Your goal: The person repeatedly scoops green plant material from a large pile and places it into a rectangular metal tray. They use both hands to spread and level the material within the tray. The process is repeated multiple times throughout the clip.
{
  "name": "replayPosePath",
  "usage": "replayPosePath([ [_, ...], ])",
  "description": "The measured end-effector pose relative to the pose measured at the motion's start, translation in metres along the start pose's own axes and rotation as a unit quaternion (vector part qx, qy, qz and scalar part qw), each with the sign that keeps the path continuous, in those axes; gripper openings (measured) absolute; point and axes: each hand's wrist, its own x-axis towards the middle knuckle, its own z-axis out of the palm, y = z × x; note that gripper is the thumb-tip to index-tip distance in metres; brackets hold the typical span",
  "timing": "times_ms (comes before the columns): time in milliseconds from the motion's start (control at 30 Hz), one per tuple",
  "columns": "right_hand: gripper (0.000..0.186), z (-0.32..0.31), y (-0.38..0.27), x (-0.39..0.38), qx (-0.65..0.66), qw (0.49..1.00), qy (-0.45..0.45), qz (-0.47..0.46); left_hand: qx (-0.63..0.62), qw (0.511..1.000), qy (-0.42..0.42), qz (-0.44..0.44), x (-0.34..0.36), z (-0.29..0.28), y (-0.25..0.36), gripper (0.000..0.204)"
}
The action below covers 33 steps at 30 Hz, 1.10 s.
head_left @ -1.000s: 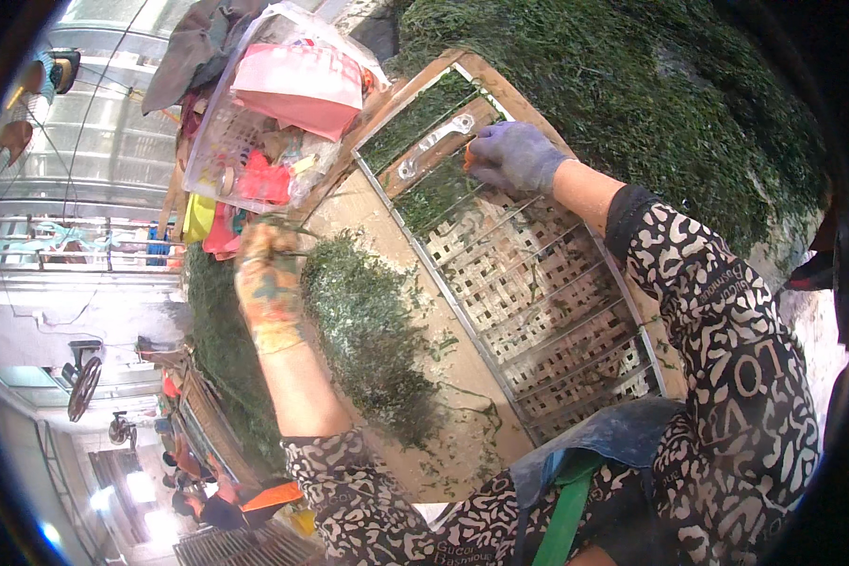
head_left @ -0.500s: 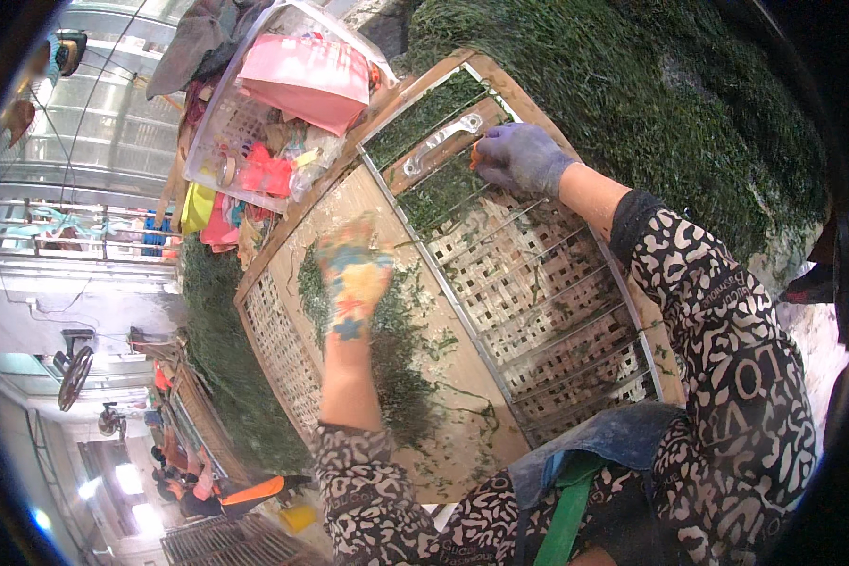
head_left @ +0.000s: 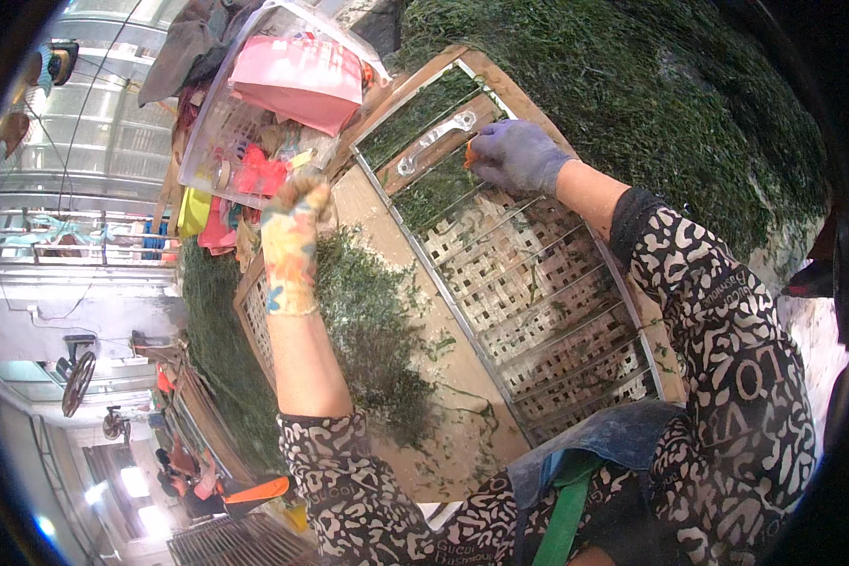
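My left hand (head_left: 297, 222), in a flowered glove, is raised near the plastic crate with its fingers curled closed; what they hold, if anything, is hidden. Beside that wrist, a loose heap of fine green strands (head_left: 363, 340) lies on a wooden board (head_left: 373, 212). My right hand (head_left: 519, 156), in a purple glove, pinches a small orange thing (head_left: 470, 154) at the upper end of a metal-barred frame (head_left: 462, 325). Under the bars shows a pale woven lattice (head_left: 528, 274) with green scraps. A wooden bar with a metal handle (head_left: 434, 141) lies across the frame, left of my right hand.
A clear plastic crate (head_left: 203, 141) at the upper left holds a pink bag (head_left: 297, 80) and red items. Large piles of green strands (head_left: 632, 85) surround the wooden work surface. Fans (head_left: 78, 382) and other people (head_left: 193, 476) are in the left background.
My left hand has moved up and left, off the green heap toward the crate, uncovering more of the heap. My right hand has stayed almost in place at the frame.
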Motion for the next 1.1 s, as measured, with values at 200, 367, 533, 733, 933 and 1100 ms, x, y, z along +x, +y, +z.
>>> replayPosePath([
  [200,0.021,0.000,0.001,0.000,-0.013,1.000,0.002,0.009,-0.198,0.980,-0.001,-0.013,0.020,0.049,0.042,0.016],
  [367,0.020,0.004,0.005,0.000,0.006,1.000,0.011,0.002,-0.054,0.997,-0.047,-0.021,0.019,0.055,0.007,0.015],
  [533,0.018,0.004,0.005,0.000,0.008,1.000,0.022,-0.005,0.535,0.833,-0.112,0.086,-0.013,0.061,-0.055,0.047],
  [733,0.018,0.006,0.005,0.000,0.008,1.000,0.017,-0.001,0.347,0.935,-0.056,-0.041,-0.038,0.084,-0.077,0.048],
  [933,0.019,-0.004,0.009,-0.001,0.102,0.994,0.019,-0.016,0.521,0.847,0.018,0.106,-0.073,0.155,-0.086,0.074],
  [1100,0.031,-0.021,0.008,-0.004,-0.082,0.992,-0.077,-0.060,0.510,0.852,0.072,0.096,-0.081,0.165,-0.095,0.075],
])
